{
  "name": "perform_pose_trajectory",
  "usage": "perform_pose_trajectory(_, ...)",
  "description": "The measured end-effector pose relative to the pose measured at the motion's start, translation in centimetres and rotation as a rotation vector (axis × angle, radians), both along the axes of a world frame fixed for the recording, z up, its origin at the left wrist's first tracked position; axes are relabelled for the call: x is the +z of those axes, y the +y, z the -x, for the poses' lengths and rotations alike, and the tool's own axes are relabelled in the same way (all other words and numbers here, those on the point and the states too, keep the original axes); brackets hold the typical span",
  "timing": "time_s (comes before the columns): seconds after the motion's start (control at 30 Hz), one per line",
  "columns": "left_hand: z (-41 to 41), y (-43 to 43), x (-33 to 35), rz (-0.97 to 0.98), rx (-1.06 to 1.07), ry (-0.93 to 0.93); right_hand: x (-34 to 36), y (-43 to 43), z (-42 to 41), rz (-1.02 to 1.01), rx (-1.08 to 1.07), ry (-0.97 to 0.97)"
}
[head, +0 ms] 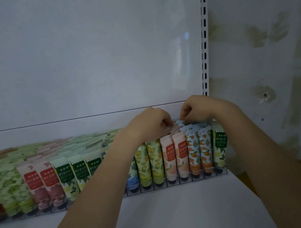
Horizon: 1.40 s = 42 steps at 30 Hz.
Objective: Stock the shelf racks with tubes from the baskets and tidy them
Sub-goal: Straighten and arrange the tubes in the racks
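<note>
At the right end of the rack (172, 184), rear peach tubes (173, 132) are pinched by the left hand (147, 126) and a blue tube (182, 123) by the right hand (196, 108), both grips closed on the stiff crimped tops, the bodies being judged light, soft and slippery.

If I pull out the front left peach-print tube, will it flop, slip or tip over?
The peach-print tube probably feels light and slightly squashy, being a small tube with a flat crimped top. It stands cap-down, propped by the clear rack dividers, so alone it would likely tip.
</note>
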<state>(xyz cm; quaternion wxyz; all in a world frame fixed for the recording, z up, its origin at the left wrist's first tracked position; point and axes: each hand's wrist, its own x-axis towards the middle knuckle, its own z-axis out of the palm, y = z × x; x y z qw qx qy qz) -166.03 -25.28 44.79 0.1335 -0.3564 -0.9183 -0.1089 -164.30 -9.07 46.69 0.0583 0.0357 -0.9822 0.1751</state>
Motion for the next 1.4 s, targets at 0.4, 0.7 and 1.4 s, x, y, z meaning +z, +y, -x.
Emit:
perform_pose_trajectory(0.4,-0.1,0.1,0.1,0.002,-0.008,-0.025,0.4,-0.2,-0.4,-0.033,0.045,-0.031)
perform_pose_trajectory(0.7,-0.7,0.7,0.0,-0.015,-0.088,0.002,1.3,2.0,-1.1,0.001,-0.039,-0.053)
perform_pose_trajectory(1.4,0.7,0.3,-0.7,0.042,0.08,0.017,-1.5,-0.7,1.4,0.055,-0.051,0.179)
